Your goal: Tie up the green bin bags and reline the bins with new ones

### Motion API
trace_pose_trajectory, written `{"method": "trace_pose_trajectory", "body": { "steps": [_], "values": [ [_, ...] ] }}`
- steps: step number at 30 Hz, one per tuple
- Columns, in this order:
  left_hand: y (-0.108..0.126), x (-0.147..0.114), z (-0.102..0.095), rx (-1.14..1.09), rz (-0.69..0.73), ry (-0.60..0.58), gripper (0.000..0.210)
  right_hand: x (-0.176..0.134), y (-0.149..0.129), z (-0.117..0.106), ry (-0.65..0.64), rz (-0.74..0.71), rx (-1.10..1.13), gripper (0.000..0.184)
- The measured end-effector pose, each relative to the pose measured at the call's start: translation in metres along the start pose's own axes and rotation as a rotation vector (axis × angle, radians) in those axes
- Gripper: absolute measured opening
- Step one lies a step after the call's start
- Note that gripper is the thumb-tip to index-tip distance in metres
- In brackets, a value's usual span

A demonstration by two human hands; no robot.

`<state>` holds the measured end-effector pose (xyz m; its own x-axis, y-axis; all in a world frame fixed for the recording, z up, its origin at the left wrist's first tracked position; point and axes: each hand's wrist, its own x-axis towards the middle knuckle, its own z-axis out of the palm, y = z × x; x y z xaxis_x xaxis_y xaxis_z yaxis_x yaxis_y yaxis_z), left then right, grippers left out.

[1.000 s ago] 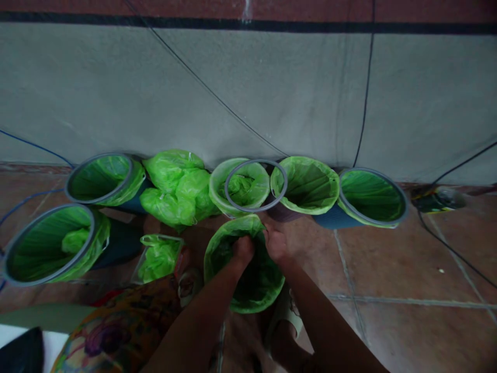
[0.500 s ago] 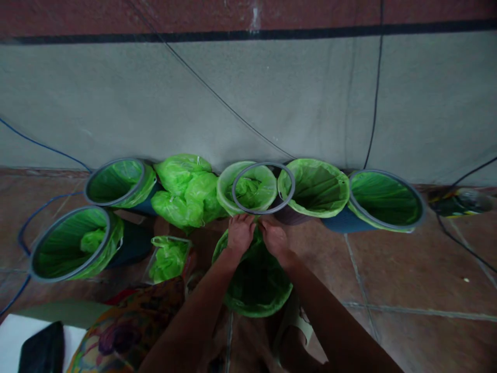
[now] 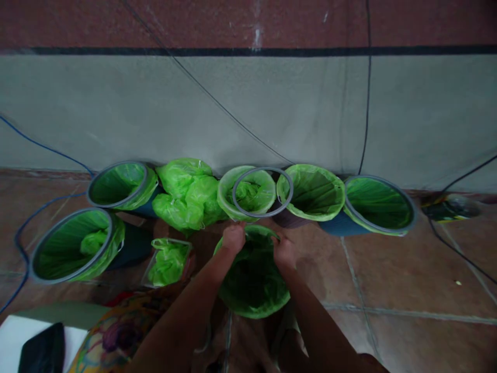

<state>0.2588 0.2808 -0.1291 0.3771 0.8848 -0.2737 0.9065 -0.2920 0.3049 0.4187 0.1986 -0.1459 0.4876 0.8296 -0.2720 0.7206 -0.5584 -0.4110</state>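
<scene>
A bin lined with a green garbage bag [image 3: 254, 305] stands on the floor between my feet, its bag folded over the rim. My left hand [image 3: 234, 237] is closed on the bag at the far left of the rim. At the far right, my right hand [image 3: 284, 252] grips the bag edge too, fingers partly hidden. Just beyond, a loose grey ring [image 3: 264, 215] rests across a small bin with a pale green liner [image 3: 224, 203] and a larger lined bin [image 3: 314, 211].
Lined bins with grey rings stand at the right [image 3: 407, 207] and left, one back [image 3: 143, 186] and one front [image 3: 111, 233]. Stuffed green bags [image 3: 186, 194] and a container of green plastic [image 3: 169, 261] lie between. A black phone-like object [image 3: 42, 349] rests lower left. Cables hang along the wall.
My hands were close together at the bin's far rim. They have moved apart, left hand leftward and right hand rightward and nearer me, spreading the bag's edge.
</scene>
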Motion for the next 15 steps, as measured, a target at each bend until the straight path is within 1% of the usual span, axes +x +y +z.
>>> {"method": "trace_pose_trajectory", "body": {
  "steps": [3,5,7,8,9,10,12,14,15],
  "values": [
    [-0.002,-0.007,-0.005,-0.066,0.023,0.074,0.059,-0.033,0.021,0.007,0.118,0.19,0.109,0.04],
    [-0.006,-0.011,-0.009,-0.154,0.001,0.104,0.07,-0.059,0.035,0.013,0.178,0.264,0.202,0.046],
    [-0.01,-0.011,-0.013,-0.255,-0.049,0.113,0.064,-0.08,0.046,0.015,0.228,0.294,0.246,0.062],
    [-0.011,-0.01,-0.014,-0.294,-0.069,0.106,0.058,-0.085,0.048,0.013,0.263,0.294,0.24,0.071],
    [-0.012,-0.008,-0.015,-0.317,-0.08,0.096,0.052,-0.086,0.049,0.009,0.301,0.28,0.219,0.076],
    [-0.012,-0.005,-0.015,-0.322,-0.083,0.085,0.047,-0.082,0.047,0.003,0.338,0.244,0.191,0.074],
    [-0.008,0.001,-0.013,-0.282,-0.046,0.058,0.04,-0.062,0.039,-0.011,0.373,0.103,0.148,0.06],
    [-0.002,0.006,-0.009,-0.232,0.018,0.026,0.036,-0.032,0.027,-0.022,0.305,-0.116,0.123,0.05],
    [0.0,0.008,-0.007,-0.215,0.049,0.008,0.035,-0.017,0.021,-0.025,0.232,-0.223,0.102,0.046]
  ]
}}
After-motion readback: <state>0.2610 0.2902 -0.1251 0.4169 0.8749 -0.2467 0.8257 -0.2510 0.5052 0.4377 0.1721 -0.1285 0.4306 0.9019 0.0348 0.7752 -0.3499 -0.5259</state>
